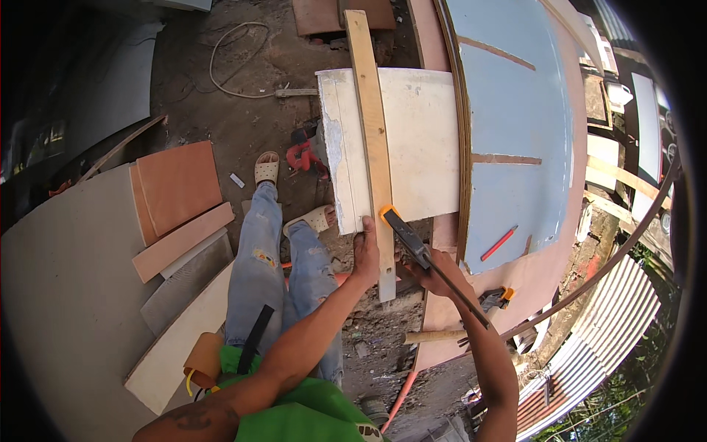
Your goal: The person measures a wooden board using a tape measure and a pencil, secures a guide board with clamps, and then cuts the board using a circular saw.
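Observation:
A white board (pixel 420 140) with a chipped left edge lies before me, and a long wooden strip (pixel 374 125) crosses it lengthwise. At the board's near edge is my left hand (pixel 365 254), closed on the board with one digit on top against the strip. Its other fingers are largely hidden. My right hand (pixel 436 271) is wrapped round a black bar clamp (pixel 409 239). The clamp's orange jaw pad rests over the strip near the board's edge; its lower jaw is hidden. The clamp's bar runs back along my right forearm.
Right of the board is a light-blue panel (pixel 508 110) bearing a red pencil (pixel 499 244). A second clamp (pixel 497 298) sits on the pinkish plywood. A red power tool (pixel 303 157) stands on the ground beside the board. Wood offcuts (pixel 179 184) lean at left, and a cable (pixel 213 62) loops on the dirt.

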Demonstrator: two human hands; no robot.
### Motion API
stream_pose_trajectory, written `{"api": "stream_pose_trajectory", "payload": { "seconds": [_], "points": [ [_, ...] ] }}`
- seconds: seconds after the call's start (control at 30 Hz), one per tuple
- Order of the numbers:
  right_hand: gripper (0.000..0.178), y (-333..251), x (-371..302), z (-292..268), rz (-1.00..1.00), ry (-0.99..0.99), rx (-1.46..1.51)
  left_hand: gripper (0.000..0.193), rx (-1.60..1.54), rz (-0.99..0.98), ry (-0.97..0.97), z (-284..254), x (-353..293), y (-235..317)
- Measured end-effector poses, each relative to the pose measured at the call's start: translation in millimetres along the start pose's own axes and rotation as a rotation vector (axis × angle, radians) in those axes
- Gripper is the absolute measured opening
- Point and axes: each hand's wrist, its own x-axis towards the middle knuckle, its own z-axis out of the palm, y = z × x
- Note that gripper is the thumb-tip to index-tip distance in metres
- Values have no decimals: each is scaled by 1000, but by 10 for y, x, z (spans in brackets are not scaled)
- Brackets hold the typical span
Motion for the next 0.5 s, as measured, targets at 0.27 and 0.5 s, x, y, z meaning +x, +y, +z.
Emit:
{"api": "stream_pose_trajectory", "payload": {
  "seconds": [0.27,0.5],
  "points": [
    [33,110,-18,26,-44,61,156,70,-3,-79,41,101,-88,115],
    [36,54,6,-5,52,-54,177,73,-81,-39,3,138,-66,93]
  ]
}}
